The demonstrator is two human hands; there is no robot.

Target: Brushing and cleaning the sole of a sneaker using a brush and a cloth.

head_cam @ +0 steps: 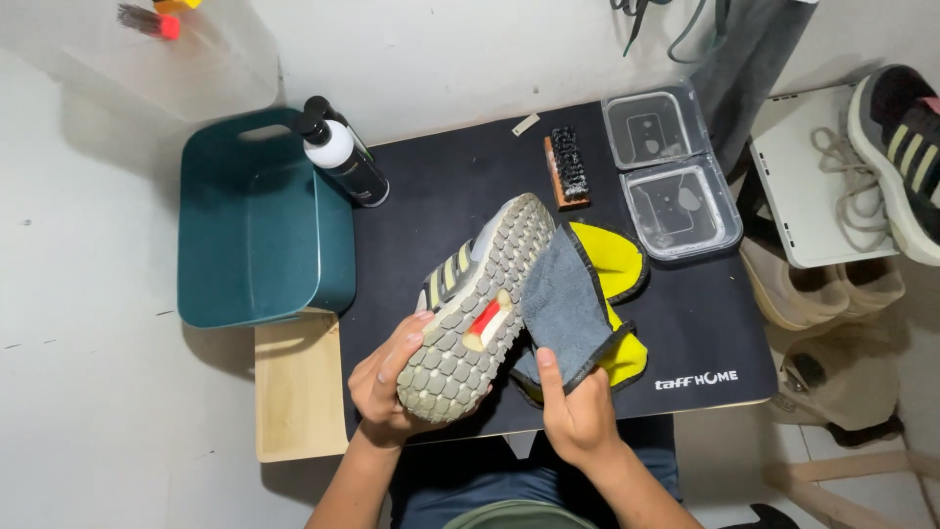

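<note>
Over black desk mat (pixel 470 186), my left hand (pixel 387 387) grips running shoe (pixel 477 304) at heel end, fingers curled shut around it, grey studded sole turned up (red patch mid-sole, pale green stripes on side). My right hand (pixel 578 411) pinches grey-and-yellow microfibre cloth (pixel 578 304), thumb on top, fingers closed beneath; cloth touches sole edge. Beyond shoe on mat: wooden brush (pixel 567 168), bristles up; black pump bottle (pixel 340 154) with white collar; two clear plastic trays (pixel 671 176). Teal bin (pixel 257 220) left of mat. Second shoe (pixel 901 157) far right.
</note>
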